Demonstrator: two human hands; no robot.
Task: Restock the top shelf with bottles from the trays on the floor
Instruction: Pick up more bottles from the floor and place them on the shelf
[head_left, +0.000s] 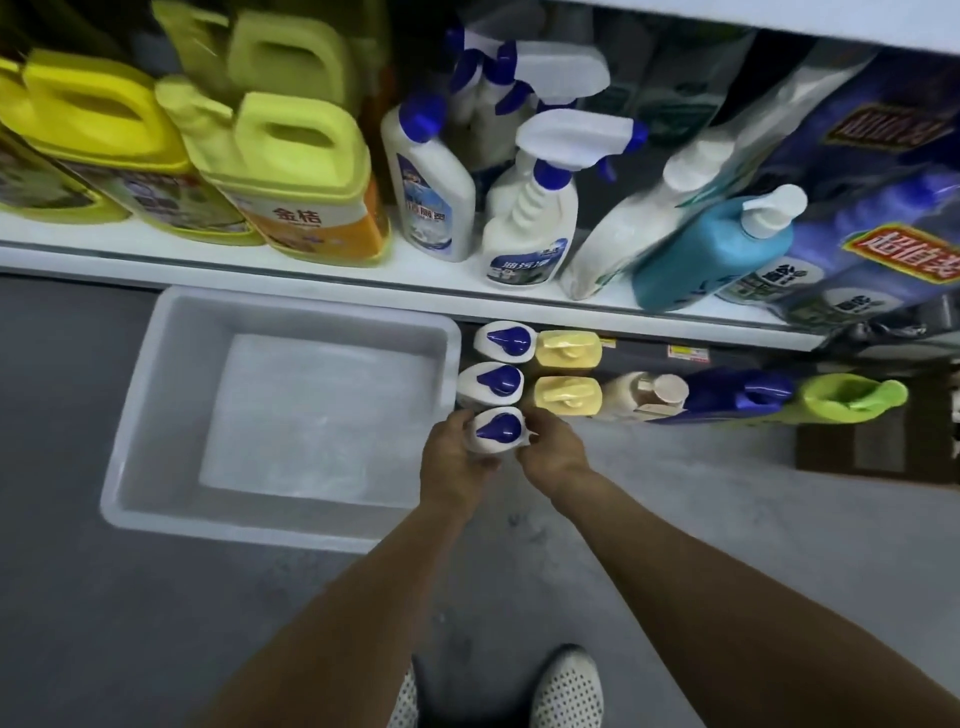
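Both hands on one blue-capped white bottle (497, 429) down on the floor (727, 519), just off the right front corner of the white tray (280, 525). Left hand (454, 451) curls round its left side, right hand (549, 449) cups the right side, fingers bent against the body. The bottle looks upright; can't tell if it's off the floor yet.

Risks, my read:
- It stands tight against the next blue-capped bottle (491, 382) behind it; a tilted lift could knock that one over and push the row into the yellow ones.
- Grip sits on the shoulder, near the cap. Smooth plastic, could slip on the long lift to the top shelf.
- The shelf edge (363, 275) overhangs the row, so a straight-up lift may clip it. Pull back first.

Count on the floor:
- blue-capped white: 3, including the held one
- pale yellow (567, 349): 2
- beige bottle (649, 395): 1
- dark blue bottle (737, 392): 1
- green bottle (847, 397): 1
- trays in view: 1, nothing in it
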